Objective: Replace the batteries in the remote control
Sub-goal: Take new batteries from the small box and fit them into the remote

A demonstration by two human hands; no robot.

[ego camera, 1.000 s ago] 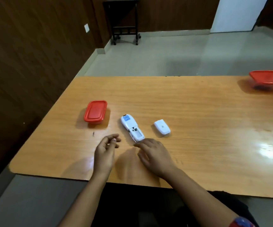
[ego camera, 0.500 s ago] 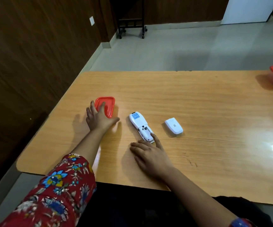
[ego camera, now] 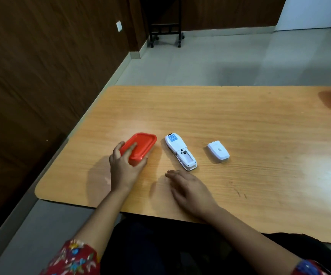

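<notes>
Left hand [ego camera: 124, 169], laid on the lid half a second ago, now grips the red-lidded container [ego camera: 141, 145] by the table's [ego camera: 240, 120] left edge, tilting it up. Right hand [ego camera: 190, 192] lies flat, fingers spread, now off the remote control [ego camera: 180, 150], which lies face-down between the container and the battery cover [ego camera: 218, 151], compartment open. Probably fetching fresh batteries.

Left hand [ego camera: 125, 169] around red container [ego camera: 143, 144]; right hand [ego camera: 190, 189] flat, palm down.
</notes>
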